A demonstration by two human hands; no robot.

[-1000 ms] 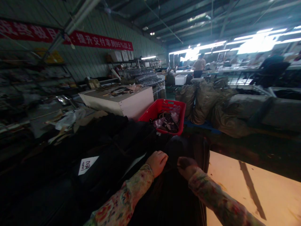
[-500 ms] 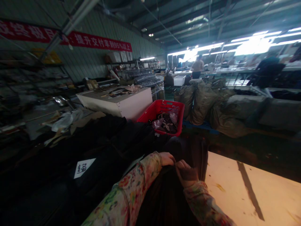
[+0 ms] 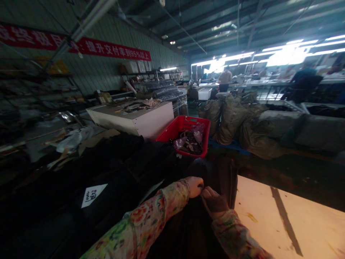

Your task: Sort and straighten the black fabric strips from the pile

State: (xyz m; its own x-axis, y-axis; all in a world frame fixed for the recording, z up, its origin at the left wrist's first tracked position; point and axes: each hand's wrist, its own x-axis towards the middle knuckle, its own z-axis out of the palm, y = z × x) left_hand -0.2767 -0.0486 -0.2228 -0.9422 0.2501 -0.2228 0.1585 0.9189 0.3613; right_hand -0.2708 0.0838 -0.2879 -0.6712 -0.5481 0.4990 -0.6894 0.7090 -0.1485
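Observation:
Dark cloth hangs and lies in front of me, too dark to show what kind of piece it is. My left hand is curled closed at its upper part, the thumb side turned toward the right hand. Close beside it, my right hand pinches the same cloth, its fingers bent and pressed together. Only a small gap parts the two hands. The cloth between the fingertips is mostly hidden in shadow. Behind my right hand stand dark brown folds of fabric.
At left spreads a heap of black fabric bearing a handwritten white paper label. A red basket with bagged pieces stands ahead, beside a white cabinet. A pale board lies at right. Stuffed sacks stand farther back.
My left hand has turned and curled more tightly, shifting slightly right and down. My right hand has dropped a little. The fabric heap and basket have stayed in place.

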